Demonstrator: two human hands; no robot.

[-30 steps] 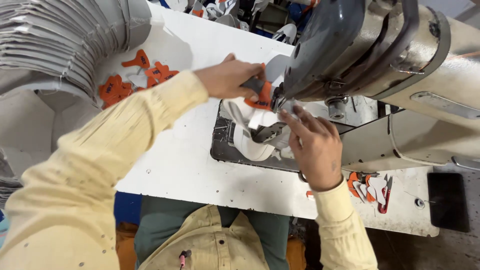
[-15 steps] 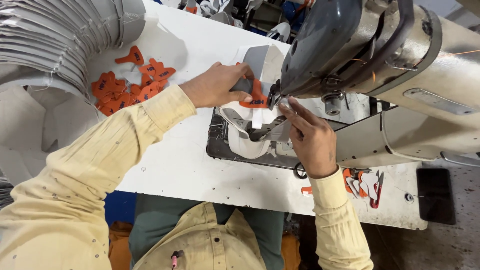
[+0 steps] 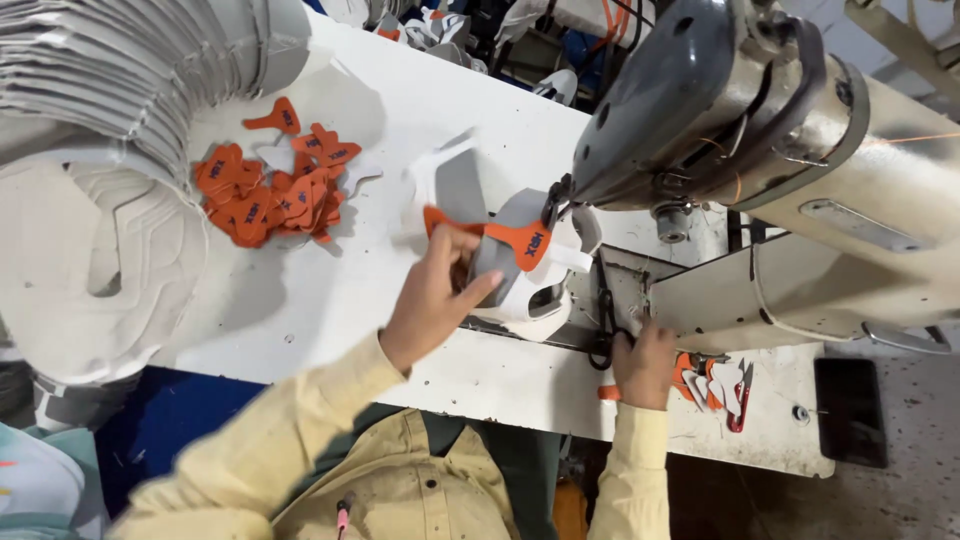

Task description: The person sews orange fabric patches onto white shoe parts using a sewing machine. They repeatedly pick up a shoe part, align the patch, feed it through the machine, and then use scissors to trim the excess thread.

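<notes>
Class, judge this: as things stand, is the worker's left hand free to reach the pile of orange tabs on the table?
Probably not at once: the left hand grips a grey-white piece. The white table between it and the orange tabs lies open, though.

Left arm, yellow sleeve, reaches forward and up; left hand (image 3: 432,292) raised, fingers curled, thumb extended in a pinch. Right forearm points straight ahead; right hand (image 3: 643,362) low, knuckles up, fingers closed in a grip.
</notes>
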